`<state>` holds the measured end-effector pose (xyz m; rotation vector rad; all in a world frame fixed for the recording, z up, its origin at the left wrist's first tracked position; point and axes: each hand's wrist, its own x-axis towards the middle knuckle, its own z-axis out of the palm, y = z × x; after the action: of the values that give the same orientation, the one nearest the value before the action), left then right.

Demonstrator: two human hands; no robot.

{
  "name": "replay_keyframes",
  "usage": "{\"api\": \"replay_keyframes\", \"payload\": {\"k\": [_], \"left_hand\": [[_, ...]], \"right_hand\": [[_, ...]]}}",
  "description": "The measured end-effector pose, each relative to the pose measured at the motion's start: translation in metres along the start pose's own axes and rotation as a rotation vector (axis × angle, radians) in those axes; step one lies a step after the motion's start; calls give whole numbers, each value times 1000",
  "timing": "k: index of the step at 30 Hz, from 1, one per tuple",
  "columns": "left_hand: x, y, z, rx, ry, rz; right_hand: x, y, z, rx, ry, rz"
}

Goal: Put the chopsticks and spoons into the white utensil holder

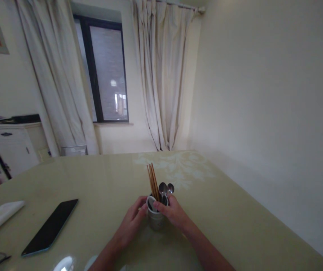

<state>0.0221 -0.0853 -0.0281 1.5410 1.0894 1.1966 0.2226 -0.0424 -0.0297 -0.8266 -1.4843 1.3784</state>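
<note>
— What are the hands doing?
— The left hand (131, 222) and right hand (171, 211) each have their grip clamped on a small white cup (155, 219) standing on the tabletop (235, 226).
— What's in the cup?
— Wooden chopsticks (153, 181) and two metal spoons (166, 189), upright.
— Anything else nearby?
— A dark phone (50, 227) lies well to the left.

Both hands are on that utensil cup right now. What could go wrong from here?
The cup looks top-heavy: chopsticks and spoons stand well above its rim, so a nudge from the left hand or right hand might tip it and spill them. The glossy table may let it slide. The phone lies to the left, possibly in the path of rolling utensils.
</note>
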Motion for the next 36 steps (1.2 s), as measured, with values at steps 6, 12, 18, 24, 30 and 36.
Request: {"api": "replay_keyframes", "payload": {"k": [6,12,18,24,30,36], "left_hand": [[2,0,-2,-53,291,-103],[1,20,-1,-243,251,-23],[6,34,-1,-127,318,-25],[7,36,1,6,418,20],[24,68,-8,-155,539,200],[41,146,-49,-541,668,513]], "right_hand": [[-10,-17,15,-13,-175,-80],[-24,-31,35,-60,-234,-101],[-23,-25,42,-124,-146,-184],[-20,-21,43,-229,-50,-243],[-17,0,36,-311,39,-230],[-12,9,28,-360,107,-156]]}}
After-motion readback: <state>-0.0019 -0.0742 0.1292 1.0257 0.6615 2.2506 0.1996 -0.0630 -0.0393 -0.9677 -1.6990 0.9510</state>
